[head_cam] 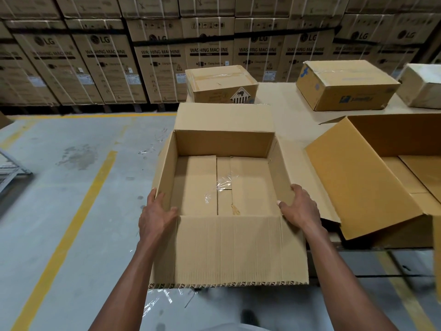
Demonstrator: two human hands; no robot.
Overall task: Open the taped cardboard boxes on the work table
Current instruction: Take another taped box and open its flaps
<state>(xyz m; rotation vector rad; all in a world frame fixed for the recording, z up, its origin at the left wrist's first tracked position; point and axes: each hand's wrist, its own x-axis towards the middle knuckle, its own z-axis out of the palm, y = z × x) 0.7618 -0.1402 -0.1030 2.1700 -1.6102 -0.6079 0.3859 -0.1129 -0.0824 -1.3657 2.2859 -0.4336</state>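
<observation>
Left hand (156, 215) and right hand (299, 206): I am gripping the opened box (224, 177) by its side walls at the bench's near-left corner. Second carton (381, 168) is lying open; three taped boxes (222, 84) are waiting along the far edge.

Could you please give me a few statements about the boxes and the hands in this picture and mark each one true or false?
1. The open box between the hands has nothing in it but loose tape. True.
2. The left hand grips the box's left wall while the right hand grips its right wall. True.
3. The box with the hazard diamond label has its flaps open. False: it is closed and taped.
4. The box with blue markings lies on the floor. False: it sits on the work table.
5. Stacked washing machine cartons fill the background. True.
</observation>
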